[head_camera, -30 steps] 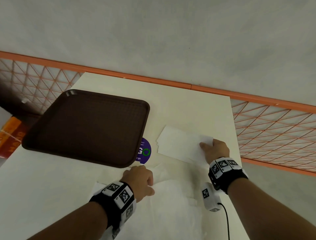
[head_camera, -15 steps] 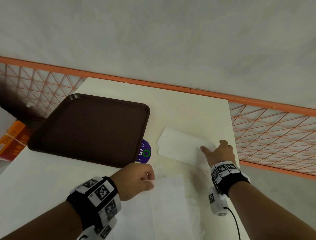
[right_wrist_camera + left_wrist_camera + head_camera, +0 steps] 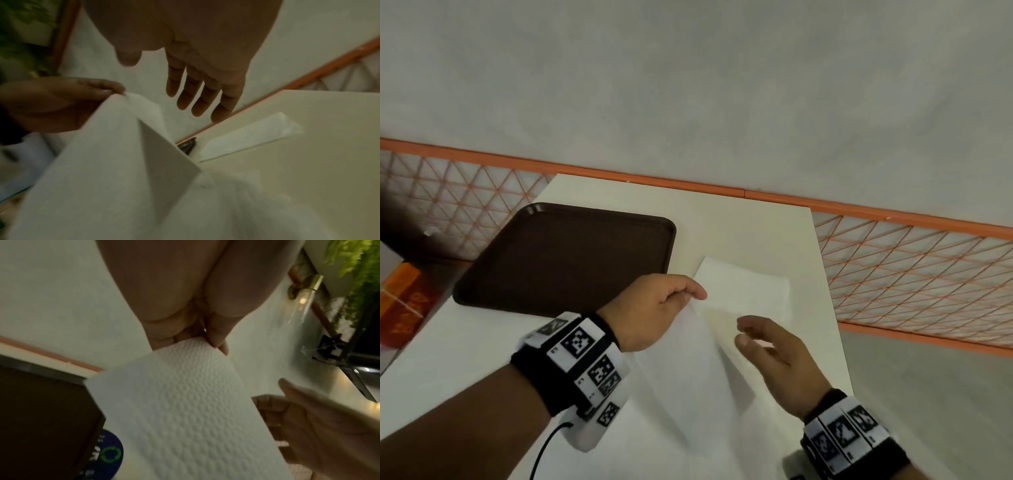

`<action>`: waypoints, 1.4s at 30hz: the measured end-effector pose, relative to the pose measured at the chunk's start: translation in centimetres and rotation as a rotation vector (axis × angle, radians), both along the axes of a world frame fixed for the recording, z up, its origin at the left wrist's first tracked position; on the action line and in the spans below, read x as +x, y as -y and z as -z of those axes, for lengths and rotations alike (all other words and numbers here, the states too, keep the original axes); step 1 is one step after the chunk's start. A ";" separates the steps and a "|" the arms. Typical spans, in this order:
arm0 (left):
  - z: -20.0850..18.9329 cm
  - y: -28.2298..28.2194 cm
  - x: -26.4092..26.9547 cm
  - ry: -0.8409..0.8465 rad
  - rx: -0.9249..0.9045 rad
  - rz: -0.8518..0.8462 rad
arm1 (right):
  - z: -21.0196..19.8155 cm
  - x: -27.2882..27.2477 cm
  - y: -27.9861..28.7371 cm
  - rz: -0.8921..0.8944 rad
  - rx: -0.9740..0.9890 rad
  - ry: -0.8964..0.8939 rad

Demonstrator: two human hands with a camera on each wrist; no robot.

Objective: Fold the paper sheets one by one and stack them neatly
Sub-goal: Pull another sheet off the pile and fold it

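My left hand pinches the top corner of a white embossed paper sheet between thumb and fingers and holds it lifted off the table; the pinch shows in the left wrist view. The sheet hangs down toward me with one edge curled. To its right hovers my right hand, fingers straight and spread, holding nothing, just beside the sheet's free edge. A stack of folded sheets lies flat on the cream table behind both hands. More loose white paper lies below the lifted sheet.
A dark brown tray sits at the back left of the table. A round blue sticker lies on the table by the tray's corner. An orange lattice railing runs along the table's far and right sides. An orange box stands at far left.
My left hand has lifted the sheet up and toward the far right. My right hand left the folded stack and came back toward the sheet's edge.
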State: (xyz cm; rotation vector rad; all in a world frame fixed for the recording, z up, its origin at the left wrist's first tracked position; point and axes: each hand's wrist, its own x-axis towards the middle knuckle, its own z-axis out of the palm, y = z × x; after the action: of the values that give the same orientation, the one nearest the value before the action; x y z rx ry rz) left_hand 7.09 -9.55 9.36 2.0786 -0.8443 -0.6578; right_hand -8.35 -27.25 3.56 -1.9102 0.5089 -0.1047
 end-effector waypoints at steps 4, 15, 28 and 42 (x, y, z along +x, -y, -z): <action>-1.8 -0.3 -1.0 0.068 0.009 0.055 | -1.2 0.9 -2.2 -0.172 -0.160 -0.038; -4.2 -2.6 -1.1 0.270 0.058 0.065 | -3.1 1.6 -4.5 -0.127 -0.255 0.032; -4.0 -2.0 -2.2 0.852 0.459 0.348 | -6.2 2.1 -3.5 -0.222 -0.620 0.051; -1.2 -4.0 -0.3 -0.147 -0.150 -0.139 | -3.6 -1.7 0.3 0.209 0.371 0.120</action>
State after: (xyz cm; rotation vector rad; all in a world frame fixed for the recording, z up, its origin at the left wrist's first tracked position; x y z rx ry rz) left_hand 6.80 -5.53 10.60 1.9096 -0.6403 -0.6437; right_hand -10.02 -27.55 7.14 -1.4773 0.6011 -0.2424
